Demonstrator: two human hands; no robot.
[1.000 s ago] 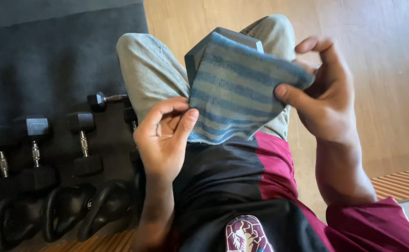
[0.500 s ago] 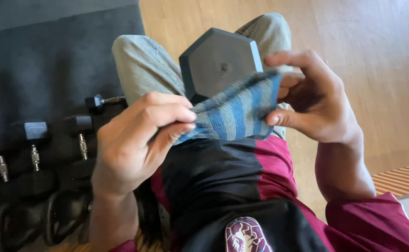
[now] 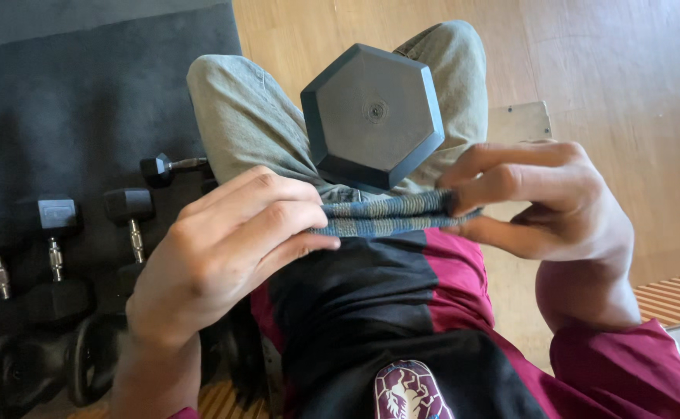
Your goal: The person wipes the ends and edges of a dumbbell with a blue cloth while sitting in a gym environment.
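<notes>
Two hands, left hand [image 3: 216, 256] and right hand [image 3: 546, 209], fingers pinched shut on opposite ends of folded striped cloth [image 3: 390, 216], taut below hex dumbbell [image 3: 372, 116] propped on my lap.

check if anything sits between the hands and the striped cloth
Nothing visible does. The left hand and right hand each pinch an end of the folded cloth, just below the dumbbell.
</notes>
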